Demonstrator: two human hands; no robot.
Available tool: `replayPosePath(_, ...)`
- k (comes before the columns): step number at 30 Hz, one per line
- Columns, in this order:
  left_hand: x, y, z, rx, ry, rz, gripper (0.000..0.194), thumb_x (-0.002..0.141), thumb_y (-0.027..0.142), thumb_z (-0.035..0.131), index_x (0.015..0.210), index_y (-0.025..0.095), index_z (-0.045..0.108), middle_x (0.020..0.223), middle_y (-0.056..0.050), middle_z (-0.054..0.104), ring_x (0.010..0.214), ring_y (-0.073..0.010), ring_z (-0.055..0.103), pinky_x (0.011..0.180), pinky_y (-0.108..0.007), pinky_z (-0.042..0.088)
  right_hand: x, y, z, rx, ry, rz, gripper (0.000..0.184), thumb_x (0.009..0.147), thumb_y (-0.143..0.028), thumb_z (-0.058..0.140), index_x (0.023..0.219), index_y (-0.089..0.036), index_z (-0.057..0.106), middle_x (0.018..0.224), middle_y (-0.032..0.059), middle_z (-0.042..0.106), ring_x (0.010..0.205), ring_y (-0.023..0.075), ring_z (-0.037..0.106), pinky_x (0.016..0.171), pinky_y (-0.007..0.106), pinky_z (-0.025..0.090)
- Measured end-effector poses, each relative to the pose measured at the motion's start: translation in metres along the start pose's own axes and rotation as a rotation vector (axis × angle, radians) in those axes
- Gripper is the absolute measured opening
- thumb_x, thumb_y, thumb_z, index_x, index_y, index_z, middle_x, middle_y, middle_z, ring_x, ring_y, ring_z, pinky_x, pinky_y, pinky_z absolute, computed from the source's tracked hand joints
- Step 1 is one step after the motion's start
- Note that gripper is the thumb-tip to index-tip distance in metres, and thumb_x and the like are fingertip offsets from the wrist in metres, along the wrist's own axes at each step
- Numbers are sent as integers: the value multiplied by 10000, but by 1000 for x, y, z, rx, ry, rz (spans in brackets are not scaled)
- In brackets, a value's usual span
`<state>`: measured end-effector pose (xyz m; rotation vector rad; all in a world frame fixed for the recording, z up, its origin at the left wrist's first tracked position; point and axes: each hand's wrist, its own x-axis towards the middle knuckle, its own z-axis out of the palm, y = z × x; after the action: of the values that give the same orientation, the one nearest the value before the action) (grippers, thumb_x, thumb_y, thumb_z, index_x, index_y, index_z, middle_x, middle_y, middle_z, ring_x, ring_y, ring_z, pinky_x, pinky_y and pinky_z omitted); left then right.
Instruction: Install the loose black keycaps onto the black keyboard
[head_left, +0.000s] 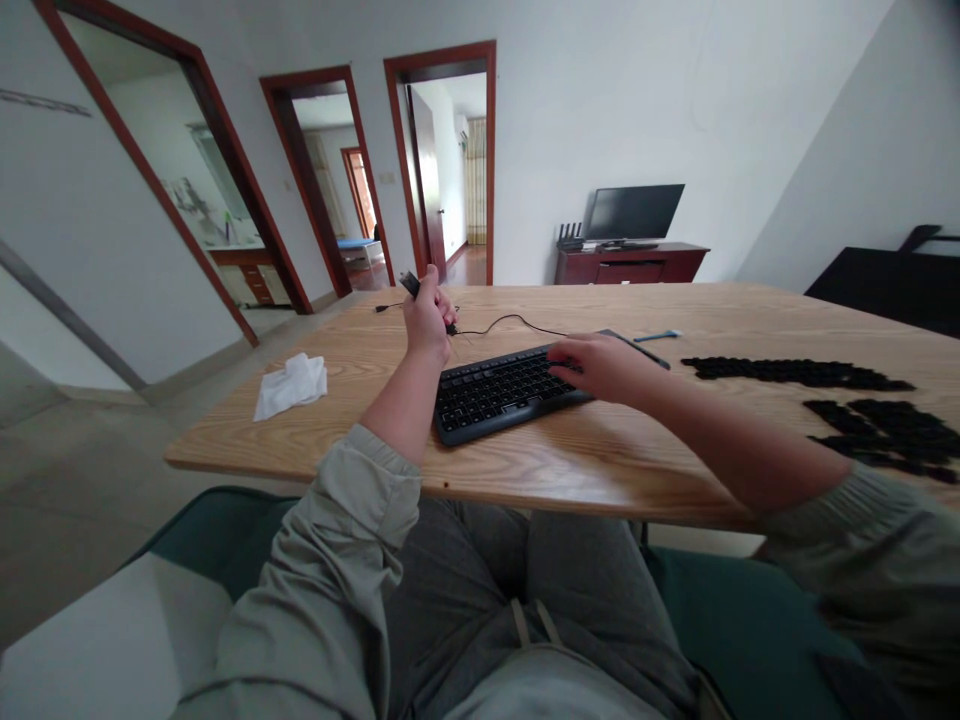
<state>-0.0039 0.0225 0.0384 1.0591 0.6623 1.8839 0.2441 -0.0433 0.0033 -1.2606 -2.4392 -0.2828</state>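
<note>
A black keyboard (495,392) lies slightly turned on the wooden table in front of me, many of its key positions showing without caps. My left hand (429,318) is closed in a fist above its far left corner. It grips a black-handled tool (409,284) whose end sticks up past the thumb; a dark, bristle-like lower end shows under the fist. My right hand (600,366) rests over the keyboard's right part, thumb and fingers curled down onto it. A thin black cable (510,318) runs behind the keyboard.
Black keycaps (795,373) lie in rows at the right, with more keycaps (892,430) nearer me. A slim blue tool (656,336) lies beyond my right hand. White tissue (292,386) sits at the left, and a USB plug (382,308) lies near the far edge.
</note>
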Motion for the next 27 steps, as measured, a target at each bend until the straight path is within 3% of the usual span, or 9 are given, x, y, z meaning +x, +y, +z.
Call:
replayPosePath(4,-2,-1,2,-25,-16,3,567,769,596,659,551,208,310,405,89,272,324,-46,291,381,-221,279,-51,69,-34,-75,-150,144,148,840,-219,561,865,-204,707,954,88,675,767,193,609,705,297,434)
replayPosePath(6,-3,-2,3,-21,-13,-2,570,754,590,679,549,206,310,401,90,271,320,-44,289,371,-218,269,-77,110,-50,-114,-204,309,153,826,-190,560,862,-182,709,974,107,679,732,188,600,687,304,431)
replayPosePath(9,-3,-4,3,-15,-21,5,564,748,568,692,547,204,312,399,87,279,318,-43,288,359,-214,254,-114,170,-72,-165,-157,685,186,814,-176,606,965,-167,714,875,112,706,722,197,604,711,319,431)
replayPosePath(13,-3,-6,3,-13,-25,8,553,745,547,702,545,203,318,396,85,290,315,-43,284,354,-208,255,-156,227,-86,-81,-98,970,199,791,-172,684,989,-177,711,900,128,723,691,174,595,710,331,419)
replayPosePath(18,-4,-8,2,0,-42,6,551,738,550,706,546,202,323,397,86,291,317,-43,292,356,-205,262,-187,252,-77,100,-2,1034,77,725,-258,756,735,-228,685,877,162,727,716,216,620,718,387,427)
replayPosePath(23,-5,-9,2,13,-58,11,560,735,554,705,541,200,317,396,88,286,317,-40,297,359,-205,261,-196,254,-65,153,-23,947,219,644,-517,748,658,-328,638,853,165,716,736,270,627,765,439,435)
replayPosePath(27,-6,-8,2,46,-37,1,568,744,575,687,540,201,310,396,86,283,319,-43,301,363,-206,272,-199,264,-61,142,-113,902,378,541,-690,688,618,-325,628,817,172,707,708,288,631,791,471,445)
